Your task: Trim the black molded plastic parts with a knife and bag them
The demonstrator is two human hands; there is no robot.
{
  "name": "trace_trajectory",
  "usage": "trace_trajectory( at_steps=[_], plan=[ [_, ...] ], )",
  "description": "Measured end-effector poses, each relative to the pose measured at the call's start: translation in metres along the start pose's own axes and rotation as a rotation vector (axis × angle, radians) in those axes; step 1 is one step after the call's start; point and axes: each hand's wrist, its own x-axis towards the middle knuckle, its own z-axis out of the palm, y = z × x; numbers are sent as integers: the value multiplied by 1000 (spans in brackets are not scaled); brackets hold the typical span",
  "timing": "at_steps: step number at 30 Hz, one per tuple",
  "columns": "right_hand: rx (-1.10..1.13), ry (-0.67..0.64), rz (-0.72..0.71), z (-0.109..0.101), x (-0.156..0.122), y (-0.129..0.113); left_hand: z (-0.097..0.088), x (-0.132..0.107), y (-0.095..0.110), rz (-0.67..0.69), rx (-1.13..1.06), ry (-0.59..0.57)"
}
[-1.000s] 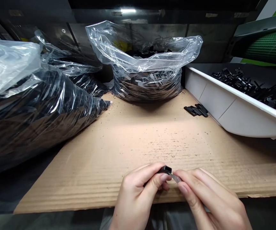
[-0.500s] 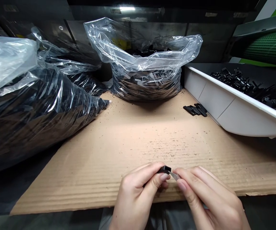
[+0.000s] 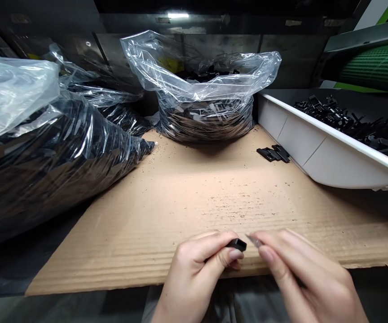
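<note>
My left hand is at the near edge of a cardboard sheet, fingers and thumb pinched on a small black plastic part. My right hand is just to its right, slightly blurred, fingertips pinched on a thin grey blade-like tool. A small gap separates the tool's tip from the black part.
An open clear bag of black parts stands at the back centre. Large filled bags lie at the left. A white tray with black parts sits at the right, with a few loose black pieces beside it. Behind it is a green belt.
The tool tip was touching the black part; now my right hand has drawn back slightly to the right, leaving a gap. My left hand keeps its hold on the part.
</note>
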Motion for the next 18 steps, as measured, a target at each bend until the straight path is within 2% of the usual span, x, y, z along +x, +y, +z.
trace_trajectory(
  at_steps=[6,14,18],
  plan=[
    [-34,-22,-47,3,-4,-9,0,-1,-4,48,126,27],
    [-102,-18,-26,8,-2,-6,2,2,-7,0,84,0],
    [-118,21,-10,10,-1,-4,1,2,-4,44,86,14]
  ],
)
